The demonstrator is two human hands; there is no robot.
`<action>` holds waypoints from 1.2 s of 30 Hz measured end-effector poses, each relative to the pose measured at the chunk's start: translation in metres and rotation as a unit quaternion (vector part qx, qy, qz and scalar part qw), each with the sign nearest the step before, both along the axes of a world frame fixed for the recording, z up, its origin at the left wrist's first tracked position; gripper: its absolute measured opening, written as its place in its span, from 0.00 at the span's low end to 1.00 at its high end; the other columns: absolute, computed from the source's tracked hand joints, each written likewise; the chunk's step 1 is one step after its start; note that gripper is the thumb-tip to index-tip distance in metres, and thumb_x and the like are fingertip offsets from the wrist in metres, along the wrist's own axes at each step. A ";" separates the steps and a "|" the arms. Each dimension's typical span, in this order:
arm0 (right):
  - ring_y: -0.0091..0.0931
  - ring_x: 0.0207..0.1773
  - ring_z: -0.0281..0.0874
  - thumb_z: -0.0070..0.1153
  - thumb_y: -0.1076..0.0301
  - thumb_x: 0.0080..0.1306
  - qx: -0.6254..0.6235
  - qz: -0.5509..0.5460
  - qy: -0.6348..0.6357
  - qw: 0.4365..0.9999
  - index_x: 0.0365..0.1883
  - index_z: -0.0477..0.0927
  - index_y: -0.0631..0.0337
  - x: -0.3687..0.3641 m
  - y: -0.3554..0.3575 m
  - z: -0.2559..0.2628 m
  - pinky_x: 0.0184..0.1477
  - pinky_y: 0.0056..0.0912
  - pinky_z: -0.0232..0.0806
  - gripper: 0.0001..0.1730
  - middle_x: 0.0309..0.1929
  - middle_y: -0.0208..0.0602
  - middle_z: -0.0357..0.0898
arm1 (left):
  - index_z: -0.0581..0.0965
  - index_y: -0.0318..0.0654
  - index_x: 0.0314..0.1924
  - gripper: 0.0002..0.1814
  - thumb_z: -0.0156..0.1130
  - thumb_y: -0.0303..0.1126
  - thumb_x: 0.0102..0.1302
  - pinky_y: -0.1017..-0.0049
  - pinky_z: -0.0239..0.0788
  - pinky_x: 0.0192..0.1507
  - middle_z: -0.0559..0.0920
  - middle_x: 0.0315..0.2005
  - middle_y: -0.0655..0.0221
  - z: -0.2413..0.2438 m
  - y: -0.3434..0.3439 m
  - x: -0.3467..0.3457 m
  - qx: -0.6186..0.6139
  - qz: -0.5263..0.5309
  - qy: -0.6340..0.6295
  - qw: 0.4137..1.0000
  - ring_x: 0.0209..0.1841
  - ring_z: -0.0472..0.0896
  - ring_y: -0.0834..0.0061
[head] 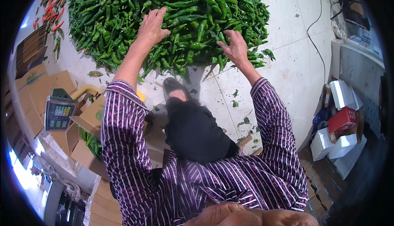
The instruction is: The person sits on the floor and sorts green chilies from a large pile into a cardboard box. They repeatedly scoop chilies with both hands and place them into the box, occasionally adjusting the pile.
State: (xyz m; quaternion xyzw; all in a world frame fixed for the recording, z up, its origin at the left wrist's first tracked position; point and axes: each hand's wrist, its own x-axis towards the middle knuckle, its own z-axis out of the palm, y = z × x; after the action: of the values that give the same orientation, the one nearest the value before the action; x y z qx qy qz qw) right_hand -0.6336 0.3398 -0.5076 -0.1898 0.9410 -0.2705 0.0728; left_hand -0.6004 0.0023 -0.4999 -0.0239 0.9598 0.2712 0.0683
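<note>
A large heap of long green chili peppers (184, 19) lies on the tiled floor before me. My left hand (154, 25) is over the middle of the heap, palm down, fingers pointing away and thumb spread; I see nothing held in it. Nearer the heap's right front edge is my right hand (235, 45), its fingers bent and apart, with no pepper plainly in its grasp. Whether the fingertips touch the peppers I cannot tell. Both arms wear striped sleeves.
Red peppers (52, 10) are scattered at the far left. A weighing scale's display (61, 113) stands by open cardboard boxes (89, 115), one holding green peppers (92, 142). White foam boxes (321, 144) and a red box (342, 119) are at the right. A cable (314, 41) runs along the floor.
</note>
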 end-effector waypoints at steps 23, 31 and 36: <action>0.31 0.52 0.75 0.75 0.38 0.51 -0.134 -0.386 -0.268 0.872 0.61 0.70 0.71 -0.022 0.059 -0.063 0.56 0.31 0.69 0.53 0.53 0.47 0.77 | 0.72 0.40 0.60 0.50 0.85 0.51 0.37 0.53 0.62 0.62 0.78 0.54 0.60 -0.016 0.050 -0.083 -0.160 -0.046 -0.019 0.986 0.62 0.70 0.57; 0.37 0.64 0.71 0.76 0.40 0.52 -0.204 -0.360 -0.361 0.835 0.80 0.50 0.50 -0.028 0.038 -0.030 0.59 0.52 0.67 0.66 0.65 0.50 0.70 | 0.70 0.45 0.63 0.51 0.83 0.53 0.39 0.54 0.66 0.51 0.81 0.46 0.58 -0.025 0.061 -0.047 -0.181 -0.035 -0.012 0.983 0.56 0.73 0.55; 0.28 0.48 0.79 0.77 0.48 0.51 -0.137 -0.356 -0.324 0.866 0.77 0.58 0.54 -0.030 0.033 -0.044 0.50 0.33 0.72 0.60 0.52 0.44 0.80 | 0.63 0.48 0.72 0.61 0.85 0.48 0.38 0.49 0.64 0.57 0.77 0.60 0.60 -0.032 0.053 -0.038 -0.123 0.003 -0.007 0.992 0.61 0.74 0.50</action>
State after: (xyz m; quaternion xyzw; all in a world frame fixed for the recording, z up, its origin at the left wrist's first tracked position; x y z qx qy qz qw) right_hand -0.6633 0.3725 -0.5515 0.2486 0.8215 -0.4509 0.2451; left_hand -0.6387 0.0551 -0.5319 -0.0367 0.9852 0.1515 0.0710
